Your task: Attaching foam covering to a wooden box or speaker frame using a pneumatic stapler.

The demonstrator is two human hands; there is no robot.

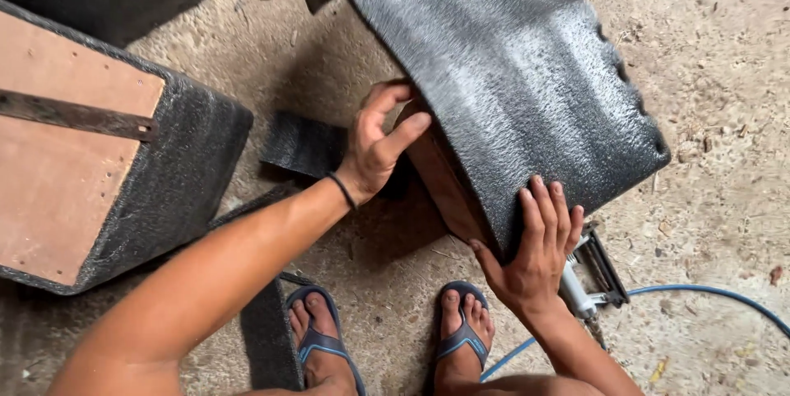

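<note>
The person's left hand (377, 147) grips the near edge of a large wooden box wrapped in dark grey textured carpet-like fabric (510, 75), fingers curled over the fabric and thumb pointing toward two o'clock along the bare brown wood. The right hand (535, 244) lies flat with its fingers spread, pressing the fabric against the box's lower corner at about five o'clock from the box's middle. The box stands tilted on the dusty concrete floor (708, 198), filling the upper centre of the view.

Just beside the right hand, at four o'clock, a metal pneumatic staple gun (594, 268) lies on the floor, its blue air hose (708, 293) trailing toward three o'clock. At nine o'clock sits a second fabric-covered box with an exposed brown wooden panel and a dark metal strip (74, 174). The feet wear blue-strapped flip-flops (317, 338) at six o'clock.
</note>
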